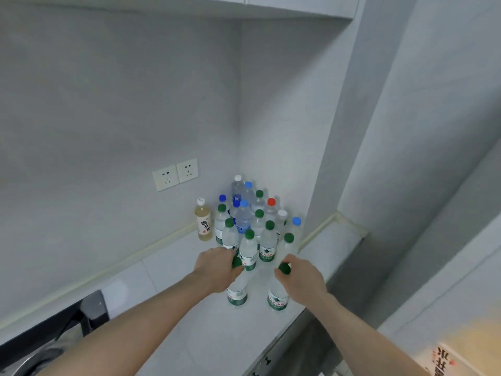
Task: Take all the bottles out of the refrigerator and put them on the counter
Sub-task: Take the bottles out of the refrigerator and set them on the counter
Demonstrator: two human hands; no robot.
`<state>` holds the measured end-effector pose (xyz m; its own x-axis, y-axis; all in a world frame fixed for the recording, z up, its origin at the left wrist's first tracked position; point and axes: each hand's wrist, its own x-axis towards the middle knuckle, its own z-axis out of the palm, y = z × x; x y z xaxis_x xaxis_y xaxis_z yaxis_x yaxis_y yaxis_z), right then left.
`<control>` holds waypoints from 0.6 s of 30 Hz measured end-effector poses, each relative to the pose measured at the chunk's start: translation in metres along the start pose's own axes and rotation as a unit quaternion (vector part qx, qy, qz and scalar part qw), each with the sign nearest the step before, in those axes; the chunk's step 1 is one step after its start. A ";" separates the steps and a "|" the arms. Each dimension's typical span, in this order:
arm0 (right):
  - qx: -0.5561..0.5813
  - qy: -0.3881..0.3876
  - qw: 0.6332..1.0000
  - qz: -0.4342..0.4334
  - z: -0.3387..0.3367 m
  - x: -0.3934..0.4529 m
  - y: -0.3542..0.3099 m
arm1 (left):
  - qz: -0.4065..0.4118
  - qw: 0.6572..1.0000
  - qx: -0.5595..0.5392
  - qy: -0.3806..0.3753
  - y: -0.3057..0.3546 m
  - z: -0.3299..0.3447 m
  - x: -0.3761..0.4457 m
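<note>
The pale table [189,316] runs into a corner where two grey walls meet, and that corner is where the bottles have been gathered, likely so the walls back them up and the front of the surface stays free for more. The cluster of bottles [252,221] stands upright and packed close, mostly clear water bottles with green caps, a few with blue, white or red caps behind, and a yellowish drink bottle [204,222] stands at its left edge, just beside the wall. Two more green-capped bottles stand at the front of the group, one under each hand, placed as the newest row. The left bottle [238,293] and the right bottle [277,297] both appear to rest upright on the table, a small gap between them. The left hand [217,267] has its fingers curled round the neck and cap of its bottle, gripping from above; the right hand [301,278] likewise wraps the top of its bottle, the green cap showing between thumb and fingers. Holding at the neck lets each bottle be set down straight without knocking the neighbours. Whether the grips have begun to loosen cannot be told. The refrigerator is not in view. Two wall sockets [175,173] sit above the table, left of the bottles.
</note>
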<state>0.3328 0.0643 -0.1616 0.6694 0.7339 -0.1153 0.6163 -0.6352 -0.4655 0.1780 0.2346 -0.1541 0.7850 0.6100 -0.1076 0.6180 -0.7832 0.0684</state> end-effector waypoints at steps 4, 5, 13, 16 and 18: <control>-0.015 -0.009 0.999 0.039 0.006 0.019 0.005 | 0.037 0.999 -0.013 -0.008 0.003 0.014 0.037; -0.016 -0.008 0.999 0.050 0.008 0.024 0.006 | 0.050 0.999 -0.015 -0.011 0.005 0.019 0.048; -0.024 -0.010 0.995 0.099 0.019 0.048 0.010 | 0.099 0.995 -0.032 -0.013 0.022 0.034 0.091; -0.024 -0.009 0.994 0.102 0.022 0.058 0.011 | 0.108 0.993 -0.038 -0.009 0.028 0.037 0.108; -0.024 -0.009 0.995 0.099 0.024 0.062 0.011 | 0.117 0.993 -0.028 -0.003 0.031 0.038 0.114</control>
<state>0.3709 0.1091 -0.1949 0.7727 0.5967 -0.2166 0.4923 -0.7787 -0.3889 0.2851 0.2752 -0.2016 0.9076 0.4105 -0.0883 0.4195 -0.8956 0.1478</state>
